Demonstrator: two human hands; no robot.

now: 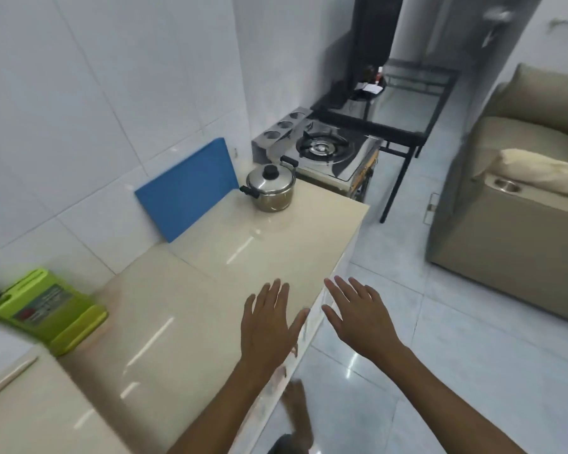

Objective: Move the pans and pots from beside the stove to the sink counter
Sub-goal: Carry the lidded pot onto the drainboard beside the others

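Note:
A steel pot (271, 188) with a lid, a black knob and black side handles stands at the far end of the beige counter (184, 309), right beside the gas stove (323, 150). My left hand (269, 319) hovers over the counter's near edge, palm down, fingers spread, holding nothing. My right hand (358, 312) is level with it, just past the counter edge above the floor, also spread and empty. Both hands are well short of the pot.
A blue cutting board (187, 188) leans on the tiled wall left of the pot. A green knife holder (46, 309) sits at the counter's left. A black-framed glass table (404, 103) stands beyond the stove, a beige sofa (518, 204) at right across the tiled floor.

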